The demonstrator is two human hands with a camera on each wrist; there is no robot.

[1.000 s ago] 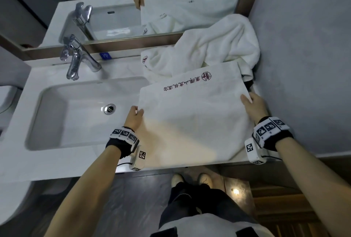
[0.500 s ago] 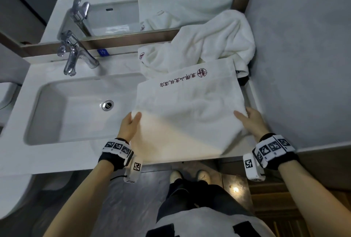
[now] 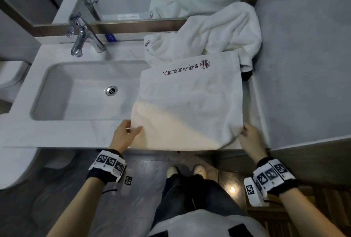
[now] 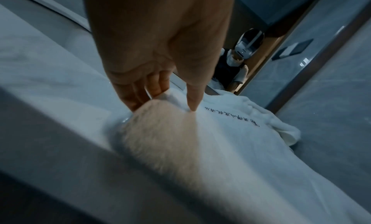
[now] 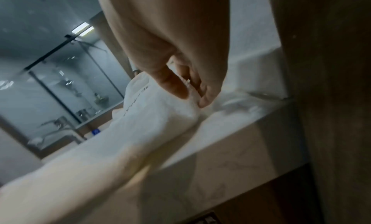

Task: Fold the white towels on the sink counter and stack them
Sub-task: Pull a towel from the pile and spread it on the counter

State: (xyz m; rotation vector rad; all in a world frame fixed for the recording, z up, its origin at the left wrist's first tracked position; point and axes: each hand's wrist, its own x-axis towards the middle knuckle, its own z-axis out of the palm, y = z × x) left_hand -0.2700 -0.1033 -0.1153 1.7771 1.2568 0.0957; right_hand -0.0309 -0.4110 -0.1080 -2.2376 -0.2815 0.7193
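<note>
The flat towel [image 3: 191,102] lies on the counter [image 3: 62,134] right of the sink [image 3: 83,88], its near edge at the counter's front edge. The left hand [image 3: 124,135] pinches its near left corner, the right hand [image 3: 249,139] its near right corner. It looks soft, thick and limp, so corners are probably the best holds. A second, crumpled towel [image 3: 214,33] sits at the back right corner: two towels in all.
</note>
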